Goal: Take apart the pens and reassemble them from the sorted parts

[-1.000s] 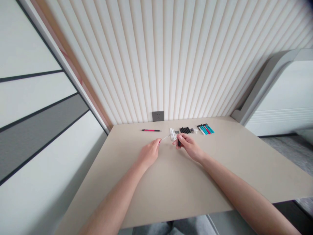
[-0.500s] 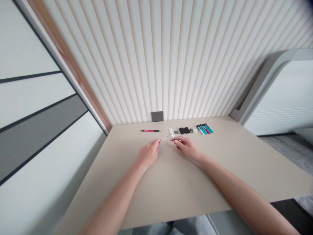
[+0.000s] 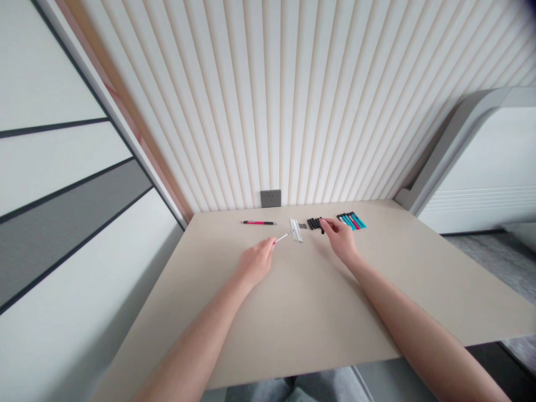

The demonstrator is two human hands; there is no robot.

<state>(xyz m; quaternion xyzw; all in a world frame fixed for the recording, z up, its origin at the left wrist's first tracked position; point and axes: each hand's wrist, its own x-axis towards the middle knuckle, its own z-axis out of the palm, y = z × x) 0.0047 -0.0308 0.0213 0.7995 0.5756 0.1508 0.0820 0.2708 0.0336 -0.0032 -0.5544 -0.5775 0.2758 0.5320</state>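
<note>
My left hand (image 3: 256, 261) rests on the beige table (image 3: 293, 312), fingers pinched on a thin white refill (image 3: 282, 238) that points up and right. Just beyond its tip lie several white tubes (image 3: 296, 229) side by side. My right hand (image 3: 341, 237) reaches farther back, its fingertips closed at the right end of a row of several black pen parts (image 3: 315, 223); what they grip is too small to make out. To the right of that hand lies a row of teal, red and black pen barrels (image 3: 352, 220).
A red and black assembled pen (image 3: 258, 223) lies alone at the back left of the table. A grey wall socket (image 3: 271, 198) sits on the ribbed wall behind. A white cabinet (image 3: 481, 173) stands to the right, past the table edge.
My right hand has moved from the white tubes back and to the right, onto the row of black parts. My left hand has stayed in place with the refill.
</note>
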